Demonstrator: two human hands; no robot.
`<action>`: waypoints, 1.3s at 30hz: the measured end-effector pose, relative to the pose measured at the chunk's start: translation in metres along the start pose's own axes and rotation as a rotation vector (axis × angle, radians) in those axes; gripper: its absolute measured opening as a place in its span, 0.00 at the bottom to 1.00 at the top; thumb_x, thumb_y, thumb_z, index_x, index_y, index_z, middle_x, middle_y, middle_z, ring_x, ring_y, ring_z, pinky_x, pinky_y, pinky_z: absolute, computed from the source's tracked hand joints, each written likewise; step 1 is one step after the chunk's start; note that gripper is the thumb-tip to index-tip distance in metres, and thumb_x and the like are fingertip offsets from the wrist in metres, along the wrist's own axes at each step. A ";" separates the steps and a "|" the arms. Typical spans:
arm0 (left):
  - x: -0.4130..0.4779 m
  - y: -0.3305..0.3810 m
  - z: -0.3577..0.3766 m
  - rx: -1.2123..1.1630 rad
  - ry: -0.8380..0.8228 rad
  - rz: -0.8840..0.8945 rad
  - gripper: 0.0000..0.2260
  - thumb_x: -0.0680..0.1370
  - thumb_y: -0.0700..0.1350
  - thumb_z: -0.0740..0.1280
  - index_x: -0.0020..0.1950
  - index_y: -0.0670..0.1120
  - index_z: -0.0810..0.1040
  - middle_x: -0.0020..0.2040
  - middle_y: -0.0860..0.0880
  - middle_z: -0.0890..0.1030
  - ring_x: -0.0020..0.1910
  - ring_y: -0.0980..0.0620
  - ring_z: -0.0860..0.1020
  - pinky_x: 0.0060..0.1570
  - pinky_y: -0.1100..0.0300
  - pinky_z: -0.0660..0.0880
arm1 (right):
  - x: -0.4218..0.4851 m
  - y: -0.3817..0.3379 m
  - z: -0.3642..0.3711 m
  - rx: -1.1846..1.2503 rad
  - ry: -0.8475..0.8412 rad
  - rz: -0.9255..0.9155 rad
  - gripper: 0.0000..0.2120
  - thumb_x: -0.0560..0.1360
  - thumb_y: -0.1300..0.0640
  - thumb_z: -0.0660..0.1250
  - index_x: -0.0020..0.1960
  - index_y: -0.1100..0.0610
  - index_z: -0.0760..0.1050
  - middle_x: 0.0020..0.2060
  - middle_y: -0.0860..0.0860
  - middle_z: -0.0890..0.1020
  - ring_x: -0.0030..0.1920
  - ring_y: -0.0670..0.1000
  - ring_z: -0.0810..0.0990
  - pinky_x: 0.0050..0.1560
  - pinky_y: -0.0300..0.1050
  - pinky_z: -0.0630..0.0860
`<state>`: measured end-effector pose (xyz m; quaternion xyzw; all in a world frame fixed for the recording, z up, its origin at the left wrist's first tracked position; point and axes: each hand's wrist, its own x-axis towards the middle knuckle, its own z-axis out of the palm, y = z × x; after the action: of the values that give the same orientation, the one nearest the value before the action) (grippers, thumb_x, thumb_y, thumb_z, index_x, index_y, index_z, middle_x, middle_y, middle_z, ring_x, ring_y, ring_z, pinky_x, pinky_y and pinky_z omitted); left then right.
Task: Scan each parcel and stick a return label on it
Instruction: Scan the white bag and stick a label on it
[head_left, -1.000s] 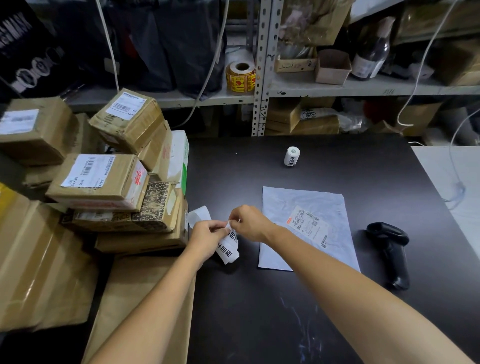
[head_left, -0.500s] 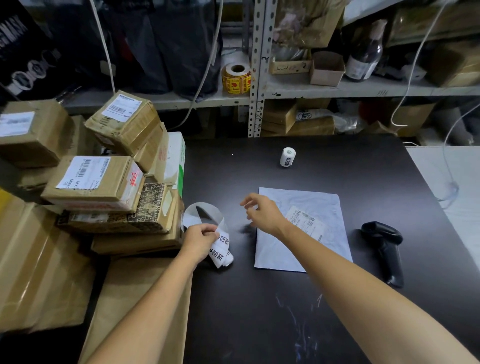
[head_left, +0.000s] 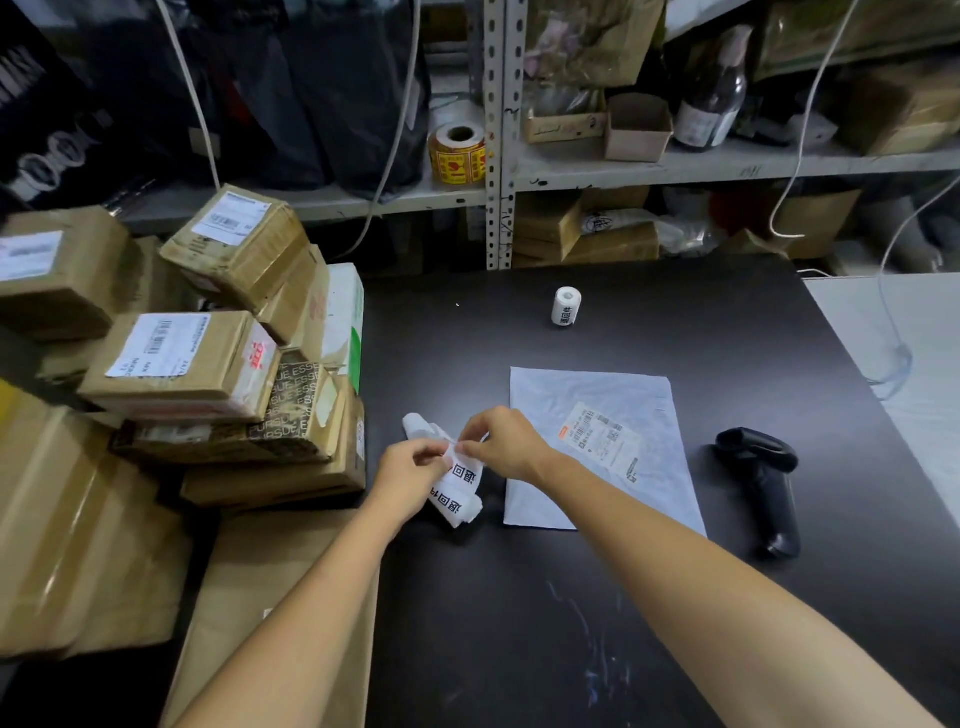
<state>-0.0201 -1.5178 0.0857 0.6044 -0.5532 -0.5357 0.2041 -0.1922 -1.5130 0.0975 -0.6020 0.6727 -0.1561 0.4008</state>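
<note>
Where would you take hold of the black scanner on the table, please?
Probably grip the scanner by its long handle, from above at the near end: it lies flat beside the grey mailer, head pointing away, handle running toward you, nothing touching it.

Beyond my dark worktop (head_left: 675, 322), the metal shelf (head_left: 727, 163) at upper right carries a brown bottle (head_left: 711, 96) beside a small open box (head_left: 636, 130); black bags (head_left: 337, 104) fill the upper left.

The right hand (head_left: 506, 447) is back at the label strip (head_left: 457, 493), pinching its top edge just beside the left hand (head_left: 410, 475); 0.5 s ago it hovered open by the grey mailer (head_left: 597, 395). The strip's raised loop now lies flatter.
</note>
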 end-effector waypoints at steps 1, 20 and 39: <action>0.000 -0.002 -0.002 0.007 0.003 -0.002 0.07 0.75 0.37 0.71 0.48 0.49 0.82 0.47 0.49 0.83 0.46 0.54 0.80 0.50 0.62 0.74 | 0.002 -0.001 0.001 -0.007 0.012 0.008 0.07 0.75 0.53 0.70 0.48 0.56 0.84 0.45 0.52 0.85 0.48 0.52 0.82 0.51 0.47 0.78; 0.009 0.026 0.035 0.524 0.241 0.094 0.22 0.75 0.41 0.68 0.69 0.48 0.72 0.68 0.45 0.71 0.67 0.44 0.70 0.64 0.53 0.67 | -0.052 0.080 -0.099 0.234 0.271 0.338 0.07 0.75 0.58 0.64 0.44 0.62 0.78 0.40 0.57 0.83 0.45 0.59 0.84 0.48 0.58 0.82; 0.011 0.004 0.125 0.709 -0.015 0.085 0.22 0.73 0.45 0.71 0.66 0.53 0.73 0.66 0.46 0.69 0.61 0.44 0.73 0.58 0.52 0.72 | -0.107 0.174 -0.092 0.381 0.196 0.455 0.09 0.75 0.59 0.73 0.49 0.60 0.74 0.38 0.53 0.78 0.38 0.51 0.80 0.46 0.52 0.82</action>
<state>-0.1330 -1.4851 0.0417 0.6100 -0.7309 -0.3060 -0.0005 -0.3831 -1.3990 0.0728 -0.3324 0.7842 -0.2429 0.4643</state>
